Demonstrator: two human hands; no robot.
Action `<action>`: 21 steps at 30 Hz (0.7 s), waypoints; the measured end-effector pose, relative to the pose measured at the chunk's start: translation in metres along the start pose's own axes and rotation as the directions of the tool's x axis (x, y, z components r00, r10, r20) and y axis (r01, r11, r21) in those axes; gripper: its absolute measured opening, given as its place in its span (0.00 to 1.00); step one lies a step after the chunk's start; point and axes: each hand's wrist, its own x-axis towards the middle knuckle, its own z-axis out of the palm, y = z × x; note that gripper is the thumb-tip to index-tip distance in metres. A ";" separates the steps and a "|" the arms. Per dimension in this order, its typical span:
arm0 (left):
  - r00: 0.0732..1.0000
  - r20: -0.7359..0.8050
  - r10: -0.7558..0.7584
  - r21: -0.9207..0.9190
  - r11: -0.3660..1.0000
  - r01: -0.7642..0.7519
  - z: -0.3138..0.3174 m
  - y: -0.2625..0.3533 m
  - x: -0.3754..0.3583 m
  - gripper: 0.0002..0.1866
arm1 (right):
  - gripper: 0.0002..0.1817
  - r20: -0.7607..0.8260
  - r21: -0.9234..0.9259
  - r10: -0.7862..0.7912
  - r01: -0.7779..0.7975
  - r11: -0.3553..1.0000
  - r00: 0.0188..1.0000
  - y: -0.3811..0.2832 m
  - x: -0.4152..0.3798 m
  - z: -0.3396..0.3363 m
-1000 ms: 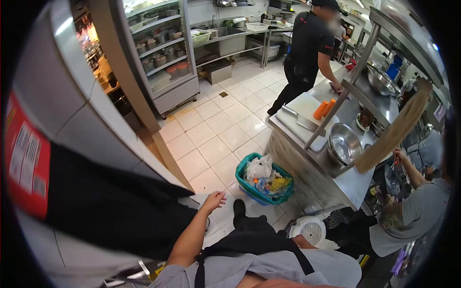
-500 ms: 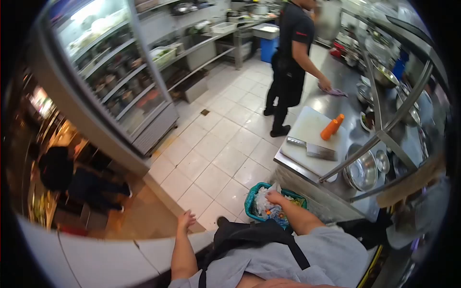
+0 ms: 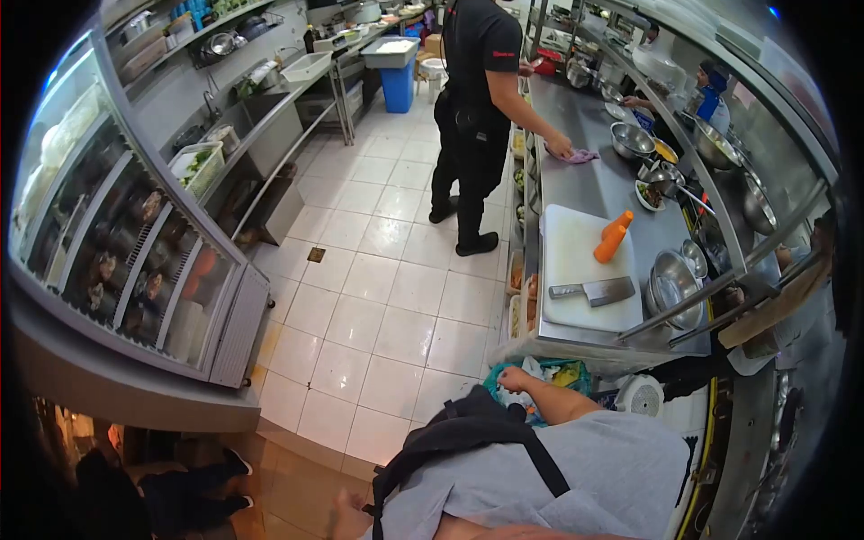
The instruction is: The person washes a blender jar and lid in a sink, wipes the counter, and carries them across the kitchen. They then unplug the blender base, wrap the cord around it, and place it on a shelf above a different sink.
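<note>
Right arm extended forward and down from the body, forearm bare, elbow slightly bent. Right hand (image 3: 515, 378) at the end of the reach, knuckles up, fingers curled downward; whether they close on anything cannot be told from this angle. Left arm hangs low at the bottom of the view, mostly out of frame. Left hand (image 3: 346, 519) only partly visible at the lower edge, fingers pointing down, apparently loose; grip state not discernible
</note>
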 end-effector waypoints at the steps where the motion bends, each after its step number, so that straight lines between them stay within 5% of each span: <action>1: 1.000 -0.002 -0.006 0.019 1.000 0.006 -0.006 0.017 0.041 0.20 | 0.20 -0.052 0.071 0.105 -0.101 0.992 0.993 0.003 -0.004 0.002; 2: 0.690 0.454 0.564 0.183 0.699 -0.692 0.012 0.056 0.059 0.22 | 0.20 -0.099 0.146 0.210 -0.194 0.970 0.973 0.012 -0.001 0.005; 3: 0.948 0.205 0.244 -0.016 0.969 -0.246 0.049 0.102 0.080 0.25 | 0.20 -0.089 0.180 0.278 -0.259 0.949 0.956 0.019 0.004 0.008; 4: 0.942 0.295 0.163 0.207 0.951 -0.229 0.073 0.157 0.094 0.24 | 0.19 -0.078 0.216 0.343 -0.320 0.923 0.936 0.033 0.017 0.016; 5: 0.890 0.265 0.370 0.154 0.895 -0.418 0.110 0.196 0.084 0.20 | 0.19 -0.032 0.236 0.401 -0.383 0.893 0.915 0.033 0.018 0.017; 7: 0.818 0.327 0.474 0.230 0.800 -0.555 0.169 0.273 0.052 0.16 | 0.19 0.021 0.264 0.461 -0.450 0.853 0.887 0.039 0.031 0.020; 9: 0.756 0.393 0.523 0.241 0.735 -0.634 0.221 0.332 0.029 0.16 | 0.17 0.161 -0.026 0.268 -0.267 0.963 0.950 0.060 0.067 0.031; 10: 0.686 0.454 0.568 0.231 0.669 -0.707 0.243 0.352 0.024 0.15 | 0.17 0.160 -0.021 0.268 -0.268 0.963 0.950 0.069 0.092 0.041; 12: 0.681 0.473 0.559 0.233 0.667 -0.708 0.278 0.386 0.018 0.15 | 0.16 0.059 0.223 0.422 -0.424 0.878 0.905 0.053 0.143 0.037; 14: 0.712 0.498 0.495 0.273 0.690 -0.671 0.295 0.408 0.021 0.14 | 0.16 0.183 0.266 0.339 -0.378 0.887 0.923 0.010 0.176 -0.005; 16: 0.733 0.558 0.390 0.344 0.695 -0.632 0.305 0.432 0.047 0.15 | 0.17 0.188 0.111 0.316 -0.340 0.934 0.930 -0.063 0.228 -0.073; 17: 0.746 0.546 0.381 0.448 0.620 -0.645 0.303 0.448 0.026 0.15 | 0.19 0.119 0.028 0.301 -0.307 0.951 0.946 -0.094 0.265 -0.102; 18: 0.649 0.604 0.462 0.494 0.423 -0.760 0.299 0.457 0.029 0.16 | 0.21 0.056 -0.065 0.289 -0.285 0.956 0.956 -0.123 0.297 -0.131; 19: 0.791 0.465 0.398 0.544 0.576 -0.610 0.298 0.470 0.005 0.16 | 0.22 -0.033 -0.055 0.200 -0.201 0.978 0.979 -0.164 0.306 -0.174; 21: 0.831 0.423 0.362 0.526 0.649 -0.550 0.302 0.480 0.051 0.14 | 0.20 -0.216 0.123 0.063 -0.036 0.992 0.974 -0.230 0.341 -0.235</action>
